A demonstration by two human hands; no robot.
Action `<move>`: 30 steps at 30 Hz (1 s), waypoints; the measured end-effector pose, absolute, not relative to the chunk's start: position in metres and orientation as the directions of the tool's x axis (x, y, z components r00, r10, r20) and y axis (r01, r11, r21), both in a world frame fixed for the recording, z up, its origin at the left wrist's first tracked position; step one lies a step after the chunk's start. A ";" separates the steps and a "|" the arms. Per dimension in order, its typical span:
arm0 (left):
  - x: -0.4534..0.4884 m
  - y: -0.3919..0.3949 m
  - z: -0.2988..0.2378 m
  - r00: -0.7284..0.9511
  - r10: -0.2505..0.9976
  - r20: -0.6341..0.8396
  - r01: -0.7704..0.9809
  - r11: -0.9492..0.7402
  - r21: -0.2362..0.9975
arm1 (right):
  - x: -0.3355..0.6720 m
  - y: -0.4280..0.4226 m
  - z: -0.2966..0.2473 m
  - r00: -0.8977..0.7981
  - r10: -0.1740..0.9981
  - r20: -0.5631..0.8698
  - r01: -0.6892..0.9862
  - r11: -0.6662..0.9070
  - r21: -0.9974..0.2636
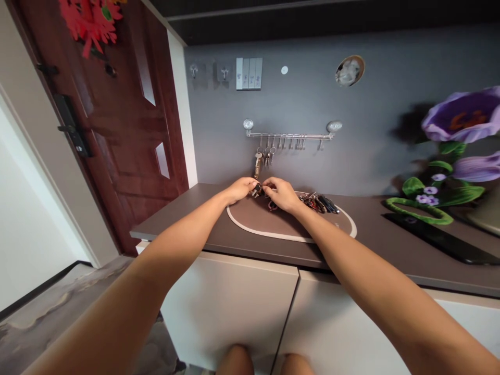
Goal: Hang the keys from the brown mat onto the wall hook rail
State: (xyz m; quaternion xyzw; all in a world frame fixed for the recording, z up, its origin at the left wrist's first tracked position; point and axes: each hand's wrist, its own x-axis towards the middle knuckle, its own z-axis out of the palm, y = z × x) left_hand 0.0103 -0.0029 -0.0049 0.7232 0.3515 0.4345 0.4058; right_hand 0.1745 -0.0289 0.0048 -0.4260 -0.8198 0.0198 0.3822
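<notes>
A small bunch of keys (257,191) with a dark part is between my two hands, just above the oval brown mat (269,225). My left hand (240,189) pinches it from the left. From the right, my right hand (282,194) has its fingers closed at the same bunch; the fingertips partly hide what they grip. Behind my hands, several keys (258,158) hang from the left hooks of a clear wall-mounted hook rail (291,136). More keys and key fobs (319,203) lie in a heap on the mat, right of my right hand.
The mat lies on a dark countertop (172,213) above white cabinet doors (230,302). On the right are a black flat object (441,238) and purple artificial flowers (461,120). A dark red door (128,130) stands left. Two clear hooks (224,73) are on the wall.
</notes>
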 end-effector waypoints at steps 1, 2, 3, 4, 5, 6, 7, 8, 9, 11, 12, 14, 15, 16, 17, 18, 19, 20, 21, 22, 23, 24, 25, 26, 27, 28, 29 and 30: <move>0.010 -0.003 -0.004 0.372 0.861 0.347 0.115 -0.413 0.903 | 0.174 -0.029 0.005 -0.354 0.708 0.611 0.677 0.645 -0.355; 0.011 -0.002 -0.004 0.371 0.860 0.350 0.079 -0.405 0.911 | 0.174 -0.029 0.005 -0.362 0.703 0.612 0.670 0.653 -0.354; 0.011 -0.001 -0.004 0.373 0.858 0.352 0.049 -0.397 0.917 | 0.174 -0.028 0.005 -0.366 0.697 0.617 0.664 0.660 -0.351; 0.010 -0.001 -0.004 0.377 0.856 0.354 0.023 -0.391 0.920 | 0.175 -0.027 0.004 -0.369 0.689 0.624 0.658 0.668 -0.348; 0.010 0.000 -0.005 0.382 0.853 0.355 0.002 -0.386 0.923 | 0.175 -0.026 0.004 -0.371 0.678 0.635 0.654 0.676 -0.340; 0.010 0.001 -0.005 0.389 0.850 0.356 -0.014 -0.381 0.924 | 0.175 -0.025 0.003 -0.373 0.666 0.646 0.650 0.684 -0.330; 0.010 0.001 -0.005 0.394 0.847 0.357 -0.027 -0.378 0.925 | 0.176 -0.024 0.003 -0.374 0.652 0.659 0.649 0.692 -0.316; 0.010 0.001 -0.005 0.399 0.844 0.358 -0.037 -0.376 0.926 | 0.176 -0.023 0.002 -0.375 0.640 0.671 0.649 0.698 -0.304; 0.010 0.001 -0.005 0.403 0.842 0.360 -0.044 -0.374 0.926 | 0.177 -0.022 0.002 -0.375 0.631 0.679 0.647 0.703 -0.295; 0.010 0.000 -0.005 0.409 0.838 0.362 -0.050 -0.375 0.926 | 0.177 -0.021 0.001 -0.376 0.621 0.688 0.643 0.710 -0.289; 0.010 0.000 -0.004 0.411 0.836 0.363 -0.051 -0.377 0.925 | 0.177 -0.020 0.001 -0.376 0.618 0.691 0.640 0.712 -0.290; 0.010 -0.001 -0.004 0.414 0.834 0.365 -0.048 -0.380 0.924 | 0.177 -0.020 0.000 -0.378 0.613 0.694 0.634 0.717 -0.289; 0.010 -0.001 -0.005 0.415 0.833 0.366 -0.046 -0.383 0.923 | 0.177 -0.020 0.000 -0.381 0.611 0.694 0.632 0.720 -0.287; 0.009 0.000 -0.005 0.417 0.831 0.369 -0.044 -0.387 0.921 | 0.177 -0.021 0.000 -0.385 0.608 0.695 0.631 0.723 -0.283; 0.009 0.001 -0.006 0.418 0.828 0.373 -0.039 -0.394 0.918 | 0.178 -0.021 0.001 -0.390 0.606 0.693 0.629 0.725 -0.280; 0.009 0.002 -0.006 0.420 0.825 0.379 -0.033 -0.403 0.914 | 0.178 -0.021 0.001 -0.396 0.604 0.692 0.627 0.728 -0.276; 0.008 0.003 -0.007 0.423 0.820 0.386 -0.028 -0.414 0.910 | 0.178 -0.020 0.001 -0.402 0.602 0.690 0.626 0.730 -0.273; 0.008 0.004 -0.008 0.426 0.815 0.393 -0.024 -0.424 0.905 | 0.178 -0.020 0.001 -0.406 0.602 0.688 0.624 0.732 -0.272; 0.008 0.005 -0.008 0.429 0.811 0.399 -0.021 -0.432 0.902 | 0.178 -0.020 0.001 -0.410 0.601 0.686 0.621 0.735 -0.273; 0.008 0.006 -0.009 0.431 0.807 0.403 -0.020 -0.438 0.899 | 0.178 -0.020 0.001 -0.414 0.600 0.684 0.617 0.738 -0.274; 0.008 0.007 -0.009 0.432 0.805 0.407 -0.021 -0.442 0.897 | 0.178 -0.019 0.001 -0.418 0.599 0.683 0.612 0.742 -0.275; 0.008 0.007 -0.009 0.431 0.804 0.410 -0.025 -0.444 0.896 | 0.179 -0.019 0.001 -0.421 0.596 0.684 0.607 0.746 -0.276; 0.008 0.007 -0.009 0.428 0.803 0.414 -0.029 -0.446 0.895 | 0.179 -0.018 0.001 -0.424 0.593 0.685 0.602 0.750 -0.276; 0.008 0.008 -0.009 0.423 0.805 0.416 -0.031 -0.446 0.895 | 0.179 -0.018 0.001 -0.426 0.589 0.686 0.598 0.753 -0.275; 0.008 0.008 -0.009 0.415 0.809 0.417 -0.034 -0.444 0.895 | 0.179 -0.018 0.001 -0.427 0.587 0.688 0.594 0.755 -0.276; 0.008 0.008 -0.009 0.407 0.813 0.417 -0.033 -0.443 0.896 | 0.179 -0.018 0.001 -0.426 0.585 0.690 0.592 0.757 -0.277; 0.008 0.009 -0.009 0.397 0.818 0.417 -0.028 -0.443 0.896 | 0.179 -0.018 0.001 -0.424 0.585 0.692 0.591 0.757 -0.278; 0.008 0.010 -0.009 0.389 0.822 0.417 -0.022 -0.444 0.896 | 0.179 -0.018 0.001 -0.422 0.584 0.693 0.589 0.758 -0.281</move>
